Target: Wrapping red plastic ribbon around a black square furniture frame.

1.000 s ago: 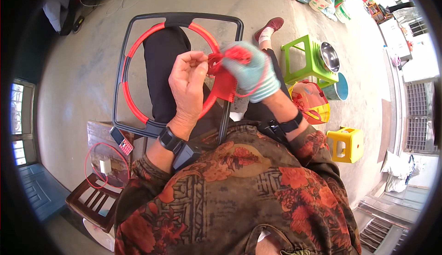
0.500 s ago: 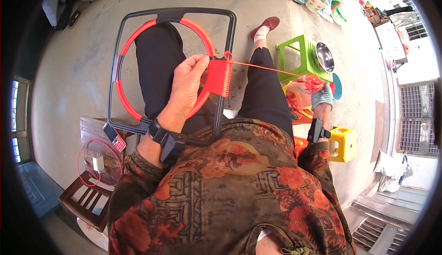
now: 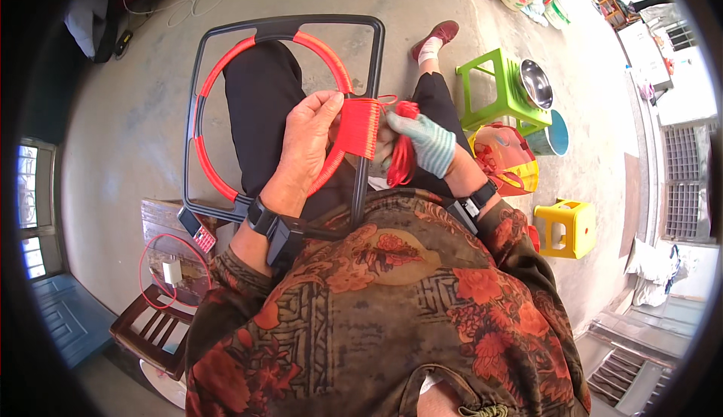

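The left hand (image 3: 305,142) grips the red-wrapped hoop (image 3: 218,180) inside a black frame (image 3: 280,27) resting on the lap, fingers clenched beside the woven red cord panel (image 3: 358,127). The gloved right hand (image 3: 425,142) pinches a red cord bundle (image 3: 403,157). Below lies a grey concrete floor (image 3: 128,108); a green stool (image 3: 497,89) and a yellow stool (image 3: 563,229) stand beyond the right fingers.

Frame (image 3: 369,78): black. Ring (image 3: 218,176) and cord bundle (image 3: 403,157): red. Glove (image 3: 429,142): pale green with white stripes. Stools: green (image 3: 493,89), yellow (image 3: 565,229). Blouse (image 3: 392,311): brown with red floral pattern.
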A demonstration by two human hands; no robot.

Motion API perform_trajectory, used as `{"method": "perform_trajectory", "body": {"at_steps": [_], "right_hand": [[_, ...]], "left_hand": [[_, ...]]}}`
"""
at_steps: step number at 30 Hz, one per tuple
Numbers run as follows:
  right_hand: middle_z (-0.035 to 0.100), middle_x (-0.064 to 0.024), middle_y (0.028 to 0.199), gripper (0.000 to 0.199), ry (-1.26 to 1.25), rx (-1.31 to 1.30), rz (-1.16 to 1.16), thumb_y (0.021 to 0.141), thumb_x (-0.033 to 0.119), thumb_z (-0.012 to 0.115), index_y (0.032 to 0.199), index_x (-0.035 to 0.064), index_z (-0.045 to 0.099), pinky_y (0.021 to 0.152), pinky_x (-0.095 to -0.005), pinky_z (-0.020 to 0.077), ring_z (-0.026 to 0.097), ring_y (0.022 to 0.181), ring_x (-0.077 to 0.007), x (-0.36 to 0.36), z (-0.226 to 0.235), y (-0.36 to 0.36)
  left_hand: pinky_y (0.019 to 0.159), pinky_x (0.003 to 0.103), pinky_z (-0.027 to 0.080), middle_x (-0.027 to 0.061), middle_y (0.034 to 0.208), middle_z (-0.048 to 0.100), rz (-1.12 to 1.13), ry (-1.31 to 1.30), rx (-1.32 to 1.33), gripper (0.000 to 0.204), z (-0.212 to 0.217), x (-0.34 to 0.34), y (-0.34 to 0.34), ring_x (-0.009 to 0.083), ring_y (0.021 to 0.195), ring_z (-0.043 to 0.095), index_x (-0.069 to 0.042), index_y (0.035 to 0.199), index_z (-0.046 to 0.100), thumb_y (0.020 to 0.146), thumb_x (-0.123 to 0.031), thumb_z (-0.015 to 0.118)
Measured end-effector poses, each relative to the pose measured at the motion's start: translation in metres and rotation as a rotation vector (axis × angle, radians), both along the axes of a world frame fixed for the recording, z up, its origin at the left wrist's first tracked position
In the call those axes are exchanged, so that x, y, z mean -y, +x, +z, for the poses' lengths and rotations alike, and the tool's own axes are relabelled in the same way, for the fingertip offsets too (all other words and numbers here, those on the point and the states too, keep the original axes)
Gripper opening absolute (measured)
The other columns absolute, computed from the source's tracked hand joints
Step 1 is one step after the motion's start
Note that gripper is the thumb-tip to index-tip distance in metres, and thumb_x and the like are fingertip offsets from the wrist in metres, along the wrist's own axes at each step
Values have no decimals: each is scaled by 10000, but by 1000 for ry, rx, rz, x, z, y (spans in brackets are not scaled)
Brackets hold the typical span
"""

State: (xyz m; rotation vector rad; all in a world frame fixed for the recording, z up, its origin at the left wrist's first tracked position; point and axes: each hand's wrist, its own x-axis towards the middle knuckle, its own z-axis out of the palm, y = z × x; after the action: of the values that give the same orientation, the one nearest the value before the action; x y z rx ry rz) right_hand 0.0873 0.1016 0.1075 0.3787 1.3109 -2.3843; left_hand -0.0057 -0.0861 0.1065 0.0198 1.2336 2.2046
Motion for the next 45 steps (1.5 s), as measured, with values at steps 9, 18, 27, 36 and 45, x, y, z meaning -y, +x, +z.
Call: {"method": "perform_trajectory", "body": {"at_steps": [9, 18, 27, 36, 45], "right_hand": [[563, -72, 823, 271, -498, -375, -596, 943, 293, 550, 766, 92, 500, 735, -382, 518, 574, 820, -246, -30, 6, 1], [372, 2, 584, 309, -335, -291, -530, 924, 306, 556, 704, 122, 442, 518, -303, 399, 452, 578, -180, -47, -15, 9], [624, -125, 810, 421, 709, 192, -284, 836, 484, 634, 887, 76, 541, 545, -356, 477, 649, 707, -253, -51, 47, -4], [617, -90, 1002, 303, 2039, -1400, -154, 732, 90, 585, 1034, 97, 605, 875, -424, 473, 626, 894, -287, 28, 78, -48], [654, -84, 789, 162, 1062, -429, -373, 861, 176, 625, 911, 28, 666, 653, -278, 510, 636, 660, -164, 4, 58, -29]], "left_hand": [[641, 246, 529, 39, 847, 641, -78, 40, 19, 161, 1, 3, 0, 95, 693, 620, -15, 976, 592, 950, -171, 561], [729, 286, 552, 142, 957, 661, -474, 41, -3, 311, 23, 6, 5, 207, 818, 678, 34, 1140, 537, 925, -186, 584], [718, 295, 553, 141, 939, 654, -405, 63, 24, 343, 20, -1, 6, 208, 811, 669, 35, 1145, 522, 951, -247, 549], [840, 324, 491, 92, 1107, 602, -91, 85, -36, 359, 23, 4, 4, 157, 975, 594, -17, 1172, 524, 998, -316, 428], [720, 237, 477, 43, 945, 642, 106, -46, -172, 187, -3, 4, -1, 88, 794, 592, 12, 1069, 591, 886, 7, 557]]}}
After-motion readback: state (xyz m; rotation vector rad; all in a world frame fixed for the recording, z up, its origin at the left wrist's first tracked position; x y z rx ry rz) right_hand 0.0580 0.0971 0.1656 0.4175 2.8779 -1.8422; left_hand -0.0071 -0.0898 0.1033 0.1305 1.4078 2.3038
